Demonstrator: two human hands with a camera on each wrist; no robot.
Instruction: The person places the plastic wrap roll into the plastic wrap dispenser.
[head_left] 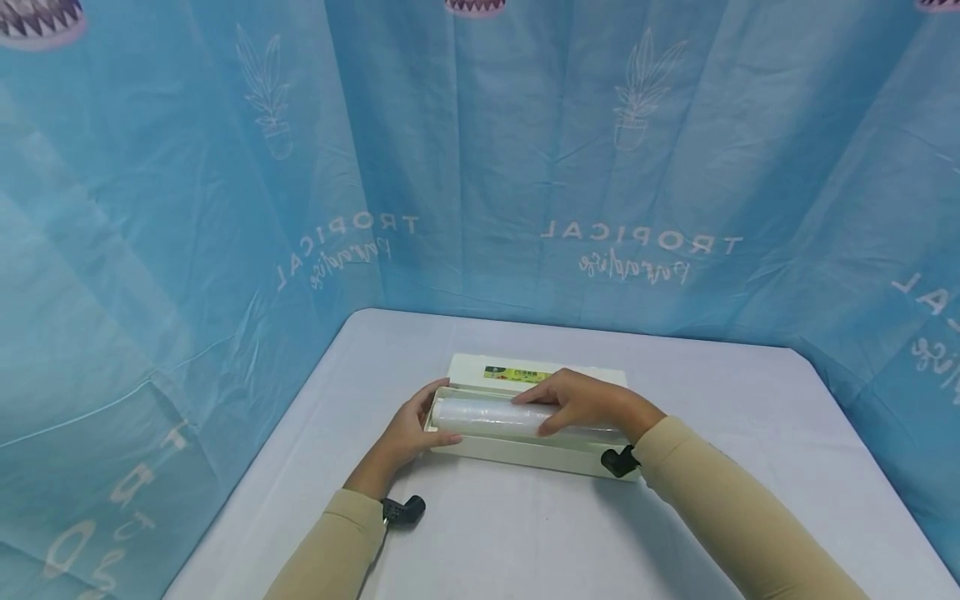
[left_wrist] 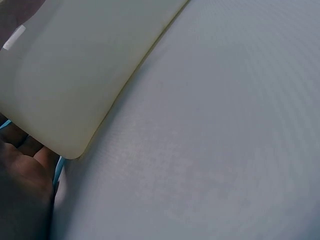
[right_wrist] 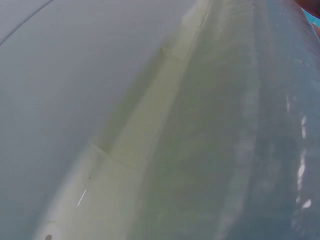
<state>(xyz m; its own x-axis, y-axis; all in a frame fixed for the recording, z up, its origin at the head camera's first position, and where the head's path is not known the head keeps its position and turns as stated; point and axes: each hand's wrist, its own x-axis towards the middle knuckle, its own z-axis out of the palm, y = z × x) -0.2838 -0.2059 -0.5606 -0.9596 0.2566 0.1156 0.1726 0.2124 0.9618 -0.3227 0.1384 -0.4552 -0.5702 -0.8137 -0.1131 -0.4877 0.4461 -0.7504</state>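
A pale cream cling film dispenser box (head_left: 517, 452) lies across the table with its lid (head_left: 467, 368) tipped back. Inside it is a shiny, clear roll of cling film (head_left: 476, 412). My left hand (head_left: 402, 432) grips the box's left end, thumb along the front and fingers behind. From above, my right hand (head_left: 583, 402) holds the roll, thumb on the near side and fingers on the far side. The left wrist view shows the box's smooth side (left_wrist: 90, 75) beside part of the left hand (left_wrist: 30, 172). Close up in the right wrist view is the roll (right_wrist: 270, 150) along the box edge (right_wrist: 150, 120).
A white cloth covers the table (head_left: 525, 542). Blue printed curtains (head_left: 480, 167) hang behind it and along the left and right sides. A yellow-green label (head_left: 510, 374) is on the lid, partly hidden by the right hand. Black devices (head_left: 405, 511) are worn at both wrists.
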